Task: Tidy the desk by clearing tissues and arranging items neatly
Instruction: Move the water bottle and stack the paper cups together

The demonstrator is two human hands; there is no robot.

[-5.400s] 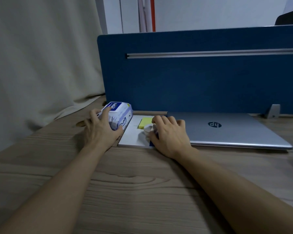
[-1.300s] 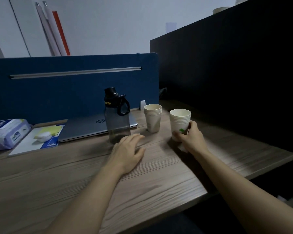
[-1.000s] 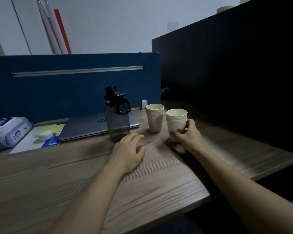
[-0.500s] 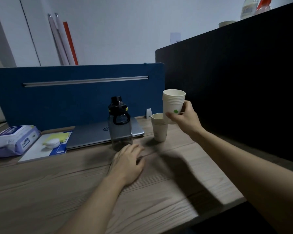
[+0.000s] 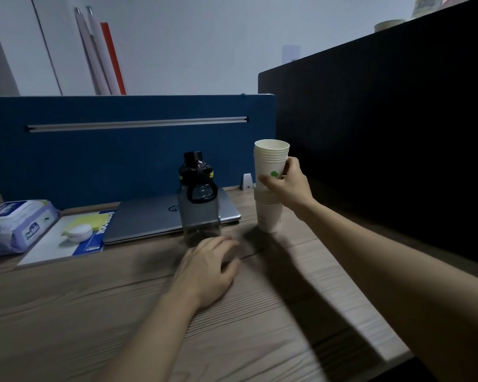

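My right hand [image 5: 287, 184] grips a stack of white paper cups [image 5: 271, 161] with a green mark. That stack sits partly inside a second cup stack [image 5: 268, 216] standing on the wooden desk [image 5: 94, 312]. My left hand [image 5: 209, 267] lies flat on the desk, palm down and empty, just in front of a dark water bottle [image 5: 198, 205] with a black lid. A pack of tissues [image 5: 14, 226] lies at the far left.
A closed silver laptop [image 5: 155, 219] lies behind the bottle. Left of it a notebook [image 5: 64, 241] carries a yellow sticky pad and a small white round case [image 5: 78, 232]. A blue partition [image 5: 122, 150] backs the desk; a black divider [image 5: 384, 147] walls the right side.
My right hand lifted the green-marked cup stack off the desk, carried it left over the other stack and lowered it into it. My left hand stayed flat by the bottle.
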